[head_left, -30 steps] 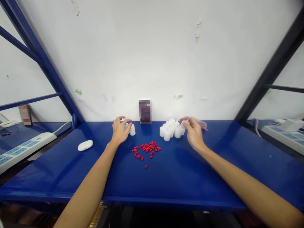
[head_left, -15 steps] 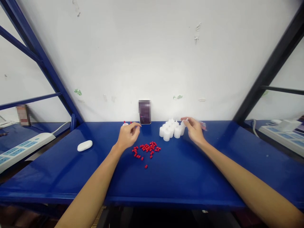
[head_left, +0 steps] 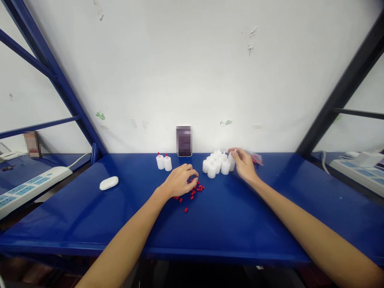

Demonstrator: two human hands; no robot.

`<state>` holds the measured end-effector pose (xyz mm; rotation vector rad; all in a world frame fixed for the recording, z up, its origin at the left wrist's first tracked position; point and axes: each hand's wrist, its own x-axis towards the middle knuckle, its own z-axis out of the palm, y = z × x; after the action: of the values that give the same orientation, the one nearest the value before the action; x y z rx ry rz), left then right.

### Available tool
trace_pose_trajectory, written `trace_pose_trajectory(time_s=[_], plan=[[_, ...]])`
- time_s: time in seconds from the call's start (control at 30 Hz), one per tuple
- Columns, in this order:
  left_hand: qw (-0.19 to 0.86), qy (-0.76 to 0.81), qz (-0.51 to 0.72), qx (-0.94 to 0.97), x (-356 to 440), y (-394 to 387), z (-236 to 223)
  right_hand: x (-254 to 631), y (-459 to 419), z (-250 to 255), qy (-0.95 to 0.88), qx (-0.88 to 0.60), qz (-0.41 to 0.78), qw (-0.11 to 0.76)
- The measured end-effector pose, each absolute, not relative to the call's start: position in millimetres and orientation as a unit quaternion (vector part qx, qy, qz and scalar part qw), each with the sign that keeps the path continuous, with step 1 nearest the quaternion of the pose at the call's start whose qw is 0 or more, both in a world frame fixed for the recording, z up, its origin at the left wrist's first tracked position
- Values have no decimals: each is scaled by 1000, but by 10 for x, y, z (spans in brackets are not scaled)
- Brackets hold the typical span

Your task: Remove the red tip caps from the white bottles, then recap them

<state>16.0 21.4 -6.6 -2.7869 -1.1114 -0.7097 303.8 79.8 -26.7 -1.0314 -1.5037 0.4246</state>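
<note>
My left hand hovers over a loose pile of small red caps, covering part of it. Its thumb and fingers are a little apart, and no cap shows in its grasp. Two white dropper bottles, a left one and a right one, stand upright with red caps on their tips. At the right, my right hand pinches a white bottle near its top. This bottle's tip is bare, and it stands at the edge of a cluster of uncapped white bottles.
A phone leans against the wall behind the blue table. Farther left are a white oval case and a power strip. Behind my right hand lies a clear plastic bag with red in it.
My left hand has left the capped bottle and moved right and nearer to the red caps, exposing both capped bottles. My right hand has set its tilted bottle upright beside the cluster.
</note>
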Motion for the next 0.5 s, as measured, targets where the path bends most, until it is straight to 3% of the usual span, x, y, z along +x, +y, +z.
trace_pose_trajectory(time_s=[0.33, 0.5], plan=[[19, -376, -205, -904, 149, 212, -51, 3051, 793, -286, -626, -492, 208, 569], [-8, -363, -209, -908, 169, 185, -27, 3070, 796, -299, -545, -512, 228, 623]])
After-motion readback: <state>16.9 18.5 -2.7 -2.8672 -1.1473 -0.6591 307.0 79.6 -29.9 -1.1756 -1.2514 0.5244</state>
